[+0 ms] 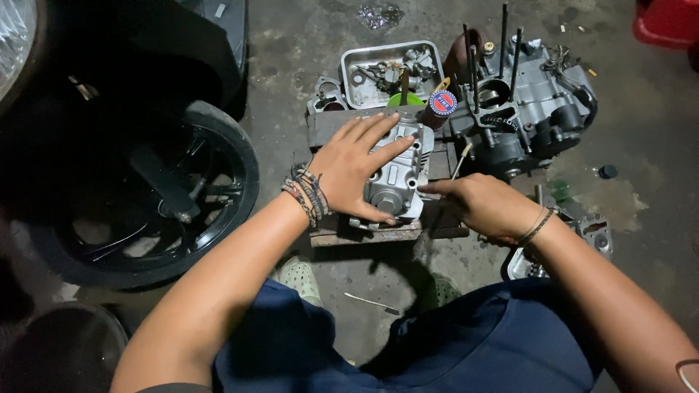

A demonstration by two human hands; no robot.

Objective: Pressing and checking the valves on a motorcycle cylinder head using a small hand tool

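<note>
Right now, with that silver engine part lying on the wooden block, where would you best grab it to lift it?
Probably by its two long sides, coming from above. The silver engine part lies flat on the wooden block, and the left hand already spans its top, thumb on the near edge. The right hand touches its right side.

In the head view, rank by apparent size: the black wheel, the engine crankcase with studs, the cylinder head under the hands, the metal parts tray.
1. black wheel
2. engine crankcase
3. cylinder head and metal parts tray look alike; the left hand partly covers the head, so unranked.
</note>
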